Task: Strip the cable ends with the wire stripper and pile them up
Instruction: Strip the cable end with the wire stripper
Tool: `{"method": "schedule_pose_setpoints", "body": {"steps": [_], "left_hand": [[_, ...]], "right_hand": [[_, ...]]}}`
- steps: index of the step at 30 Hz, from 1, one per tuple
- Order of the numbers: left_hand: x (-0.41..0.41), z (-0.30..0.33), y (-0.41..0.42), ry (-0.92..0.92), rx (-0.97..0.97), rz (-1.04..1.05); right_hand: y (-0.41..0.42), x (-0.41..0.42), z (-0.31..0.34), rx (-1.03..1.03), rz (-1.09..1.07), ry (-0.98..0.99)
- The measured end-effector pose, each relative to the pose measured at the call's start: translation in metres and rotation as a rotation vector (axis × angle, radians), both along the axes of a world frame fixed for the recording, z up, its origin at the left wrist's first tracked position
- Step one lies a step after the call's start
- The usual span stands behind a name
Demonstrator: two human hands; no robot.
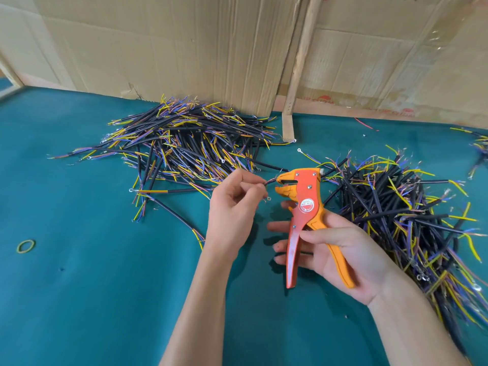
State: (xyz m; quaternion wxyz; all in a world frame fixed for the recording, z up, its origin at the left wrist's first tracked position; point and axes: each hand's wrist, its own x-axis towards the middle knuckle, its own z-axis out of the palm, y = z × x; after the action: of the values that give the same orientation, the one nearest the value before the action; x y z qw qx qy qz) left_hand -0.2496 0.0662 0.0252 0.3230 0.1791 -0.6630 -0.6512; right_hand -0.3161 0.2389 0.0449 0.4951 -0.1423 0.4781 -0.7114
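Note:
My right hand (340, 249) grips the handles of an orange and red wire stripper (303, 207), held upright above the green table with its jaws pointing left. My left hand (235, 204) pinches a short cable (268, 184) and holds its end at the stripper's jaws; most of the cable is hidden in my fingers, and a ring terminal hangs below them. A large pile of black cables with yellow, blue and purple cores (184, 143) lies behind my left hand. A second pile (412, 217) spreads to the right of the stripper.
Cardboard sheets (184, 43) and a wooden post (298, 75) stand along the table's far edge. A yellow-green rubber band (26, 246) lies at the left on the green cloth (92, 299). A few more cables (480, 143) lie at the far right edge.

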Motion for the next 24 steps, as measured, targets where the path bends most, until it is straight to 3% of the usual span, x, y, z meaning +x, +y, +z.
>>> {"method": "schedule_pose_setpoints", "body": {"steps": [9, 24], "left_hand": [[0.0036, 0.0000, -0.0048, 0.045, 0.105, -0.058], [0.0044, -0.0019, -0.0071, -0.086, 0.040, -0.142]], "right_hand": [[0.0000, 0.0017, 0.0027, 0.012, 0.019, 0.014], [0.0065, -0.0020, 0.0039, 0.025, 0.075, 0.074]]}}
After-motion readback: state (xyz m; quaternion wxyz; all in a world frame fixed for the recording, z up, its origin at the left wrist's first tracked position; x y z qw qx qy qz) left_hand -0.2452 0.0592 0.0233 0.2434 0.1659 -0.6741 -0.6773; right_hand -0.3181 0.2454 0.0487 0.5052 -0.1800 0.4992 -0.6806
